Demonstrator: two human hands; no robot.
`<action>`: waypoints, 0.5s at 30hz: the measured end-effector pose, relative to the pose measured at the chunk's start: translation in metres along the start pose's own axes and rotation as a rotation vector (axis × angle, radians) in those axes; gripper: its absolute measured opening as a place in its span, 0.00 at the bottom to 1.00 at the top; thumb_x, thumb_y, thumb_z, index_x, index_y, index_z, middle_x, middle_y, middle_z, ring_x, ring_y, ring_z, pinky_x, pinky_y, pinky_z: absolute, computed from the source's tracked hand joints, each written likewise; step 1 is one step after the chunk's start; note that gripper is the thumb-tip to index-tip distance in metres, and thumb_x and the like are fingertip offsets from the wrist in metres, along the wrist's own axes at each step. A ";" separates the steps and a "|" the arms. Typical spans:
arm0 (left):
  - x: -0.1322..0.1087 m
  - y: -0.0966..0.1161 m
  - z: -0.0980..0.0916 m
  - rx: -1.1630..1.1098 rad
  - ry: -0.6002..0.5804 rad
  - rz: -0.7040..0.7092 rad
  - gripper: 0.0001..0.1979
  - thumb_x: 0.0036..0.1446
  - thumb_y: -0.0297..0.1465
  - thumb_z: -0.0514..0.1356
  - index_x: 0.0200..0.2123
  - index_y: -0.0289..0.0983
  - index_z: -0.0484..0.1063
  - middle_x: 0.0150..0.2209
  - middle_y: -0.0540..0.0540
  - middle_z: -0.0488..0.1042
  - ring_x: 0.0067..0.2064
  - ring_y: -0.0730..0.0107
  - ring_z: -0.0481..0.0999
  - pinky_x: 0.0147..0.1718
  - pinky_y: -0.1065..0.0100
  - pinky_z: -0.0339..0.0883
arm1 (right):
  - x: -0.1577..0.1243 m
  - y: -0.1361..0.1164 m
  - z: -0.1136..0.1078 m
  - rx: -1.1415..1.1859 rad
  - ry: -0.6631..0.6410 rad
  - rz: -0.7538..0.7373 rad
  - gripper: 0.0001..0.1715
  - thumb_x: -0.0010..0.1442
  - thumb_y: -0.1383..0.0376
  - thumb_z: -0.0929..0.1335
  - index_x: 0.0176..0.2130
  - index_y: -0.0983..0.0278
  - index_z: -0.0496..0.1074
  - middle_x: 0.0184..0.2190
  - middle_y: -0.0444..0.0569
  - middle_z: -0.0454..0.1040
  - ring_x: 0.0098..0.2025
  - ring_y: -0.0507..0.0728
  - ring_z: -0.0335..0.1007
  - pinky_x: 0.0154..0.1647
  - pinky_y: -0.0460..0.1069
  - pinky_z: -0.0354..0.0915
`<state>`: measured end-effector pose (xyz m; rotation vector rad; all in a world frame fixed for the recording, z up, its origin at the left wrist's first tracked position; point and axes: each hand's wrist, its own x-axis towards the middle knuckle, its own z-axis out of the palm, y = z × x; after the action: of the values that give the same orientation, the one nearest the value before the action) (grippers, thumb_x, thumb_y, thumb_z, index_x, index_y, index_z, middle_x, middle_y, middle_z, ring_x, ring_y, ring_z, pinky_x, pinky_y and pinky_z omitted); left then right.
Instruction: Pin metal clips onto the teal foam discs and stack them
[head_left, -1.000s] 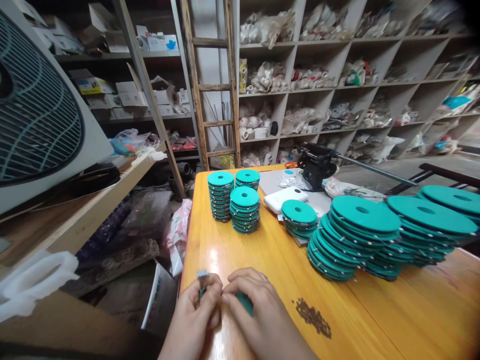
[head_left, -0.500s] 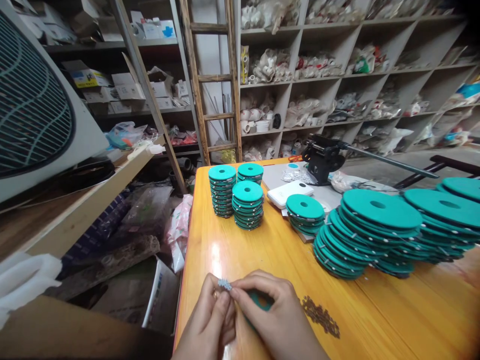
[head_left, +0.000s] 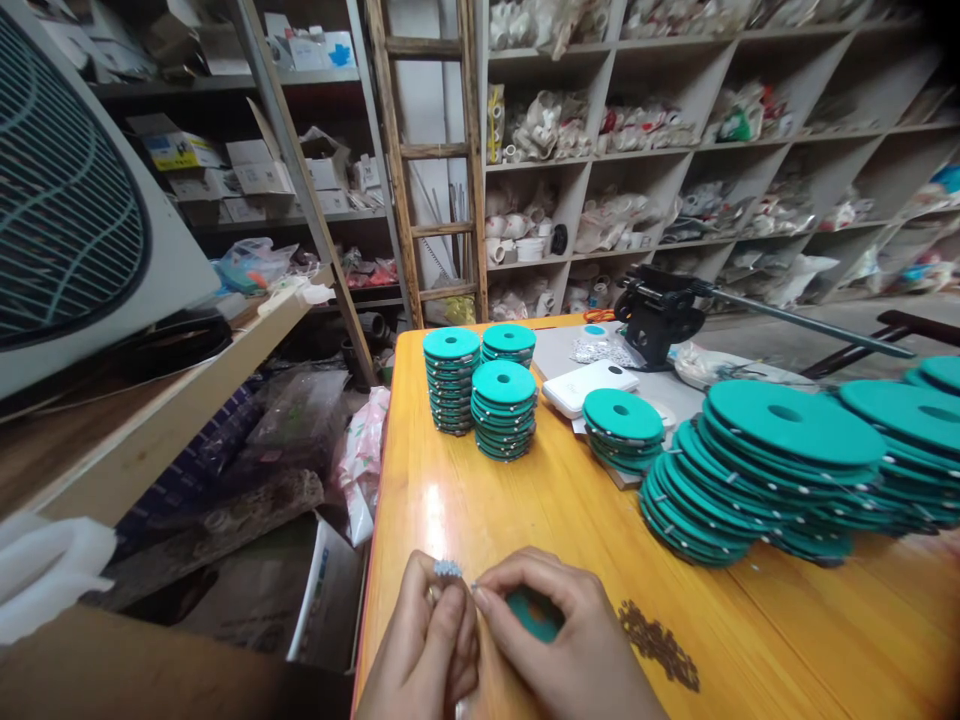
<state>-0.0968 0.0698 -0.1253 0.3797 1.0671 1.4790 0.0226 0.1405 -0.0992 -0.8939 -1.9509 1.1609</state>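
My left hand (head_left: 431,640) is closed, its thumb pressed against the curled fingers. A small cluster of pale blue-grey bead-like pieces (head_left: 448,568) sits at its index finger. Just to the right, my right hand (head_left: 562,625) makes a pinch with thumb and index finger. Something tiny shows at those fingertips, too small to name. The hands are close together but slightly apart. Partly hidden behind my right hand lies a green foam disc (head_left: 537,614). A pile of small brown pieces (head_left: 658,645) is on the table to the right of that hand.
Stacks of green foam spools (head_left: 504,415) stand farther back on the wooden table (head_left: 420,500), with larger stacks (head_left: 765,470) at right. Behind them are a white device (head_left: 590,386) and a black metal tool (head_left: 660,315). A wooden ladder (head_left: 442,150) leans by the shelves.
My right fingertips have moved slightly right, away from the pale blue cluster and the left hand. The camera view has shifted a little.
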 end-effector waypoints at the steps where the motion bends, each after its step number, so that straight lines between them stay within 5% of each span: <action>1: 0.000 0.002 0.000 -0.005 -0.004 -0.008 0.24 0.47 0.46 0.68 0.30 0.40 0.56 0.27 0.55 0.58 0.27 0.80 0.60 0.25 0.76 0.52 | 0.000 0.002 0.000 0.008 -0.008 -0.014 0.09 0.58 0.68 0.67 0.28 0.62 0.76 0.27 0.45 0.77 0.33 0.55 0.74 0.37 0.49 0.67; 6: -0.002 0.000 0.002 -0.034 -0.014 0.089 0.21 0.51 0.44 0.67 0.29 0.39 0.58 0.24 0.57 0.54 0.24 0.81 0.54 0.23 0.76 0.50 | 0.000 0.006 0.002 0.062 -0.007 -0.028 0.08 0.58 0.67 0.68 0.31 0.61 0.78 0.29 0.45 0.78 0.33 0.55 0.74 0.36 0.49 0.67; 15: -0.002 0.002 0.002 -0.067 -0.047 0.056 0.21 0.53 0.44 0.65 0.27 0.39 0.57 0.20 0.58 0.52 0.21 0.81 0.49 0.21 0.76 0.43 | 0.001 0.005 0.001 -0.049 -0.025 -0.131 0.08 0.59 0.70 0.68 0.30 0.62 0.77 0.27 0.46 0.76 0.33 0.55 0.72 0.37 0.50 0.66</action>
<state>-0.0962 0.0690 -0.1223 0.3975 0.9739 1.5447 0.0226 0.1424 -0.1042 -0.7678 -2.0343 1.0575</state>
